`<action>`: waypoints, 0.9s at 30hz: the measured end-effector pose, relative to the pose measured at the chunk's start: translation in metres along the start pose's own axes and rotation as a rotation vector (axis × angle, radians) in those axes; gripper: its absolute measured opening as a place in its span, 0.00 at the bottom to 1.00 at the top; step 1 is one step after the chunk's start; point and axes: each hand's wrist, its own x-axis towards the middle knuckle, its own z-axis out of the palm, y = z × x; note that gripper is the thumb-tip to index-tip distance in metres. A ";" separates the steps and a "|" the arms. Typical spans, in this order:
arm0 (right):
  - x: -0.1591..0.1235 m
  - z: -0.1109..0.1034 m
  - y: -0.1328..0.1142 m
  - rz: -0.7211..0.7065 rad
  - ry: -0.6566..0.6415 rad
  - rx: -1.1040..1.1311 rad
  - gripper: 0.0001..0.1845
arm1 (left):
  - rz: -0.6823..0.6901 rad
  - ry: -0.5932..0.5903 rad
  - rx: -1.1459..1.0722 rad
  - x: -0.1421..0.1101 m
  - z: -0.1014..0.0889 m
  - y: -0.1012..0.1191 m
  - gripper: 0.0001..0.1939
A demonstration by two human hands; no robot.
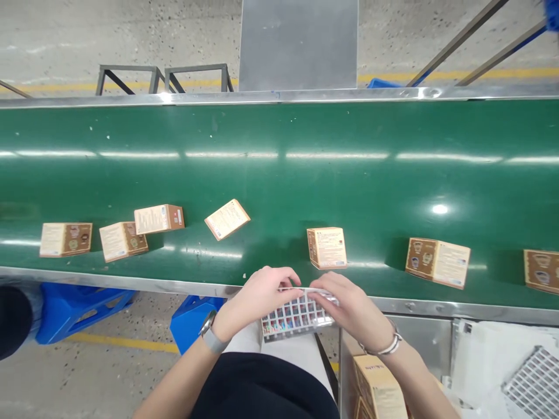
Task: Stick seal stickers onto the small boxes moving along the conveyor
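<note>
A white grid tray (297,315) with many small compartments is tilted between my hands, just over the belt's near edge and above my lap. Small colourful items show through some of its cells. My left hand (273,289) grips the tray's upper left edge, thumb and fingers closed on it. On the other side my right hand (343,299) closes around the upper right edge, fingers bent toward the middle. Just beyond my hands, a brown and cream box (326,248) rests on the green belt (279,192).
More brown and cream boxes (439,262) are spaced along the belt, several toward the left. Below right, a carton holds similar boxes (379,387), beside another grid tray (535,381) on white plastic. Blue stools (82,311) stand at lower left. A metal rail (131,280) borders the belt.
</note>
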 end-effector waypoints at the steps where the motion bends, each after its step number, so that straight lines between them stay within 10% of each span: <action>1: 0.003 0.002 -0.002 -0.009 -0.004 -0.026 0.12 | -0.023 0.003 -0.009 -0.004 -0.005 -0.001 0.08; 22: 0.055 0.084 -0.078 -0.149 0.374 -0.268 0.12 | -0.088 -0.112 -0.161 -0.039 -0.081 -0.062 0.14; 27: 0.047 0.091 -0.076 0.088 0.444 0.032 0.06 | -0.092 -0.082 -0.095 -0.035 -0.086 -0.071 0.14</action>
